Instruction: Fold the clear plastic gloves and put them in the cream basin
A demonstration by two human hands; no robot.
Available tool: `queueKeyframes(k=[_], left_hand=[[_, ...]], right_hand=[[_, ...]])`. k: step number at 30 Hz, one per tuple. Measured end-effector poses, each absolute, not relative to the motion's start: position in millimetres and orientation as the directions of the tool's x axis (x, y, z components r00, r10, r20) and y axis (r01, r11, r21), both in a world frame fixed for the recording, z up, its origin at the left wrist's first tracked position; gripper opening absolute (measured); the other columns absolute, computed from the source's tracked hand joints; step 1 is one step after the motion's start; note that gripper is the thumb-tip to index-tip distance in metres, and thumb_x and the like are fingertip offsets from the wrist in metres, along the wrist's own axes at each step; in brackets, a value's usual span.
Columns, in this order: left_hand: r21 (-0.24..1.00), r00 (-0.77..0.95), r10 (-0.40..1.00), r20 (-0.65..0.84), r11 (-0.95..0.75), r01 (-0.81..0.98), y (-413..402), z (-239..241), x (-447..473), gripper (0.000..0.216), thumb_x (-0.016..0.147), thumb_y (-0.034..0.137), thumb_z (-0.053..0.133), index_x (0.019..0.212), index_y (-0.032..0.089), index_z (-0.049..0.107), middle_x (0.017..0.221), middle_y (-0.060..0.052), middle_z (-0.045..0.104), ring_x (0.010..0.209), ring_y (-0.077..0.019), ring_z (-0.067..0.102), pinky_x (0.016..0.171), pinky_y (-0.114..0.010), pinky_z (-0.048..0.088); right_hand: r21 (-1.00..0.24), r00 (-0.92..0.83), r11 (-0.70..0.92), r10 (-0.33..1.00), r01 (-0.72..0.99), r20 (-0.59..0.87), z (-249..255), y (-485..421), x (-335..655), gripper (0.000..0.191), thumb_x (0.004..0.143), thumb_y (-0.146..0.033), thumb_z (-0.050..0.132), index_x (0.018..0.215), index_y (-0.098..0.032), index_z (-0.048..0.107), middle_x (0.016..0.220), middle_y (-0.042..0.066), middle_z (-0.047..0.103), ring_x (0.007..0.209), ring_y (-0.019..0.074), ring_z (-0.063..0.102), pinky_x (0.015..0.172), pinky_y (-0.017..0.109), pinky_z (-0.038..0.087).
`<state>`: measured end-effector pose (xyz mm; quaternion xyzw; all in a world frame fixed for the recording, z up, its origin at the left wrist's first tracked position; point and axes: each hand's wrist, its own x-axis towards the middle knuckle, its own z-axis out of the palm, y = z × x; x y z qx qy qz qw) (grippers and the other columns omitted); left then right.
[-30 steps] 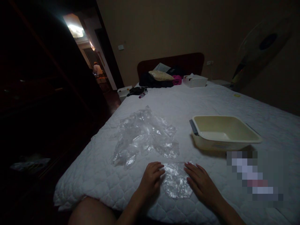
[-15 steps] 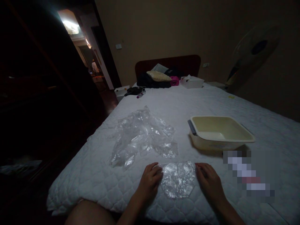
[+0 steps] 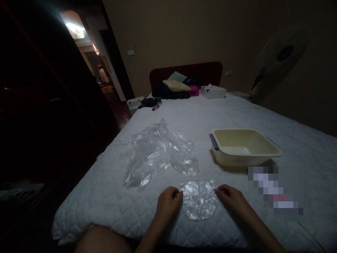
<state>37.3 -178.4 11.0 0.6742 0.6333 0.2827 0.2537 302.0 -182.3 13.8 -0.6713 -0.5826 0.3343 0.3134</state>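
Observation:
A clear plastic bag (image 3: 199,201), flattened and crinkled, lies on the quilted bed cover in front of me. At its left edge my left hand (image 3: 168,203) is closed, thumb and forefinger pinched at the plastic. My right hand (image 3: 231,196) pinches the opposite edge near the upper right corner, with its other fingers curled. Beyond the hands, a loose pile of similar clear plastic bags (image 3: 163,151) is spread over the cover. A cream plastic basin (image 3: 244,160) with grey handles stands to the right, upright.
A blurred-out item (image 3: 273,191) lies right of my right hand. Pillows and dark clothes (image 3: 171,89) and a white box (image 3: 213,92) sit by the headboard (image 3: 210,72). A standing fan (image 3: 283,52) is at the right. Through the doorway a person (image 3: 102,74) is visible.
Both hands have shifted their grip slightly down the bag's sides, and the fingers have drawn into pinches. The bag stays flat in nearly the same spot. My view has turned slightly.

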Motion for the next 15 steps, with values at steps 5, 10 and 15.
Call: queueKeyframes(k=[5,10,15], left_hand=[[0.737,0.016,1.0,0.001,-0.012,0.676,-174.1,10.8,43.6,0.017,0.075,0.028,0.053,0.08,0.017,0.066,0.076,-0.003,0.065,0.072,-0.0179,0.059,0.066,-0.026,0.039],[0.834,-0.028,1.0,-0.011,0.025,0.552,-167.2,0.4,44.5,0.015,0.069,0.019,0.055,0.082,0.018,0.062,0.076,-0.001,0.064,0.072,-0.016,0.059,0.067,-0.024,0.039],[0.924,-0.136,0.977,-0.163,0.199,0.326,-157.6,-13.5,45.4,0.021,0.064,0.014,0.058,0.085,0.018,0.056,0.07,0.002,0.06,0.064,-0.0126,0.057,0.058,-0.02,0.039]], right_hand=[[-0.888,0.077,-0.148,0.989,0.436,-0.127,6.1,-175.7,302.9,0.03,0.066,-0.043,0.057,0.077,-0.015,0.064,0.063,0.003,0.062,0.058,0.0164,0.055,0.051,0.024,0.04],[-0.942,0.1,-0.214,0.976,0.257,-0.194,1.6,-170.8,293.6,0.031,0.063,-0.041,0.06,0.079,-0.015,0.06,0.06,-0.001,0.057,0.05,0.0121,0.051,0.047,0.023,0.039],[-0.954,0.108,-0.26,0.963,0.152,-0.245,1.5,-166.6,286.8,0.029,0.06,-0.04,0.063,0.077,-0.017,0.057,0.056,-0.004,0.053,0.043,0.0095,0.048,0.038,0.02,0.033]])
